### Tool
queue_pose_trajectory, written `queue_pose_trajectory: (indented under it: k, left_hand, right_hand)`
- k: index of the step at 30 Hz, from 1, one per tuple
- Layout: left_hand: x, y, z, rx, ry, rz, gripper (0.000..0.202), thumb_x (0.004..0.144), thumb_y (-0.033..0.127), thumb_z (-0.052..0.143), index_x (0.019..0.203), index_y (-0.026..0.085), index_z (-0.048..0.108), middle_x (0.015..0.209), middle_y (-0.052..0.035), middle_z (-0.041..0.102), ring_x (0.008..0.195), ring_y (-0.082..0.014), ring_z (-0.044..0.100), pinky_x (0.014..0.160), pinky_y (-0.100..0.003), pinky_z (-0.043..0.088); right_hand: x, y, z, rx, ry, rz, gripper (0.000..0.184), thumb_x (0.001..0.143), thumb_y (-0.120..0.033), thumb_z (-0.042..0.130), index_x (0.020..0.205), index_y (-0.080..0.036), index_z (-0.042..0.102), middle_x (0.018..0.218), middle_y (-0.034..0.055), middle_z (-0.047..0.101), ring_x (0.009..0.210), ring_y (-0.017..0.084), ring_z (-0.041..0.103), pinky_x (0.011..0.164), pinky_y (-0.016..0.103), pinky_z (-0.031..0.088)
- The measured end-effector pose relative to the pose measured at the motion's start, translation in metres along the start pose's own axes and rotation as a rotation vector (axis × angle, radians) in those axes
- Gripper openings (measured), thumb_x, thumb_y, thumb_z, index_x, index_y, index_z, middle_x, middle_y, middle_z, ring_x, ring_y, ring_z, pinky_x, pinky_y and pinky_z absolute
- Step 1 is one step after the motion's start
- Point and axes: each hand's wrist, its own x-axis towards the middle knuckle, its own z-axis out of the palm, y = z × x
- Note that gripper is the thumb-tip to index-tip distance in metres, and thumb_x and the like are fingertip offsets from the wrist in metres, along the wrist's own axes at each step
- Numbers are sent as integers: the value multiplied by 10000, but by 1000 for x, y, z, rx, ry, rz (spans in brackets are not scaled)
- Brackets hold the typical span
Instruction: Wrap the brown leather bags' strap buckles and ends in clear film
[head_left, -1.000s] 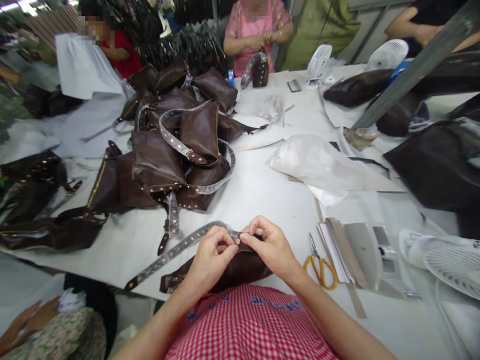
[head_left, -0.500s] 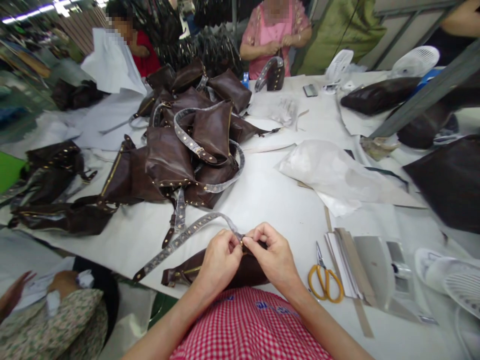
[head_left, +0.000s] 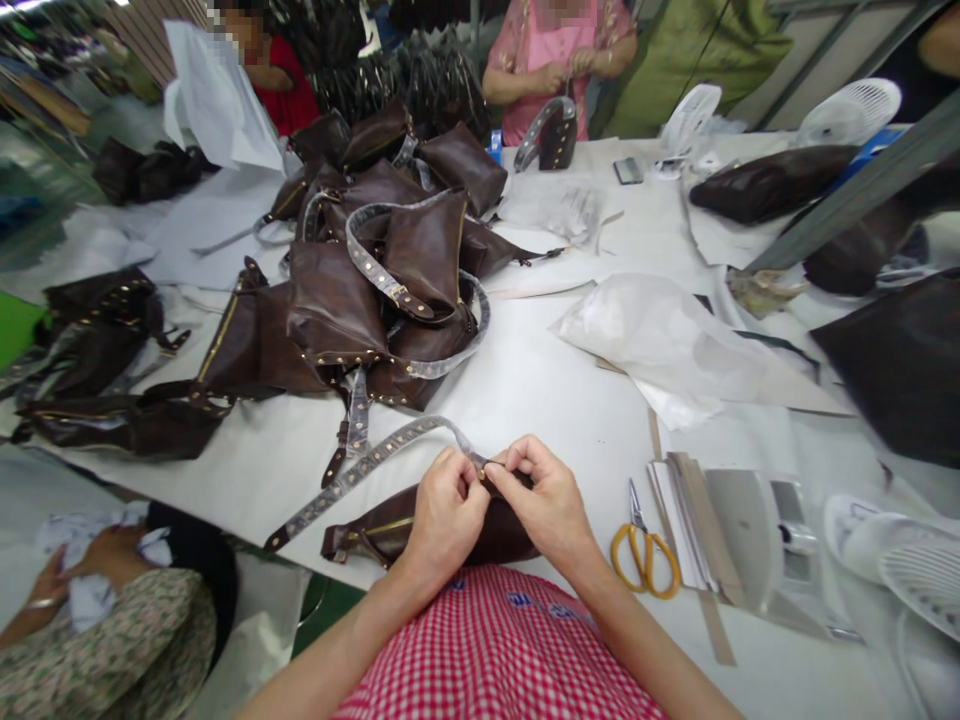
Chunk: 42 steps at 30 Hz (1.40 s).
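Note:
A dark brown leather bag [head_left: 375, 530] with a gold zipper lies at the table's front edge, close to my body. From its top a studded strap [head_left: 367, 465], wrapped in clear film, curves away to the left across the table. My left hand [head_left: 450, 500] has thumb and fingers pinched at the point where strap and bag meet. Close beside it, my right hand [head_left: 544, 490] pinches the same joint with thumb and forefinger. Something small and gold shows between the fingertips; its exact kind is too small to tell.
Brown leather bags [head_left: 337, 300] are heaped at the left and centre. Yellow-handled scissors [head_left: 645, 550] lie right of my hands, beside card strips [head_left: 694, 520] and a fan [head_left: 892, 560]. A plastic bag [head_left: 660, 330] lies further back. Co-workers [head_left: 555, 60] are across the table and at lower left.
Both my hands stay pinched at the strap joint with only slight finger movement. The view has shifted a little. The lower-left co-worker's hands have come together on a white cloth-like thing.

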Motion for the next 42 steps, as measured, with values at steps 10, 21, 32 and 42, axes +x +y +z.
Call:
queue_pose_trajectory:
  k: [10, 21, 32, 42]
  left_hand:
    - [1, -9, 0, -43, 38, 9, 161, 710, 100, 460, 606, 207, 402, 623, 32, 431, 606, -134, 426, 579, -257, 338]
    - [-2, -5, -1, -52, -66, -37, 110, 757, 161, 491, 654, 197, 479, 620, 28, 480, 575, -127, 462, 566, -251, 370]
    - [-2, -10, 5, -187, -126, -196, 67, 743, 208, 505, 677, 193, 499, 555, 50, 470, 512, -117, 482, 497, -220, 392]
    - [0, -10, 15, -193, -39, -201, 89, 704, 196, 509, 624, 191, 469, 518, 72, 434, 434, -80, 430, 428, -184, 350]
  right_hand:
    - [1, -1, 1, -97, 40, 34, 155, 699, -241, 624, 717, -216, 473, 602, -64, 512, 544, 103, 456, 541, 222, 366]
    - [2, 4, -1, 119, 52, 109, 258, 672, -270, 664, 699, -223, 411, 672, -33, 573, 625, 135, 525, 607, 258, 426]
    - [-5, 8, 2, 37, 76, 64, 241, 683, -254, 660, 690, -216, 422, 678, -36, 573, 617, 125, 521, 611, 246, 426]
    - [-2, 13, 1, 11, 77, 57, 232, 695, -255, 643, 695, -217, 415, 677, -39, 565, 608, 122, 514, 603, 241, 422]
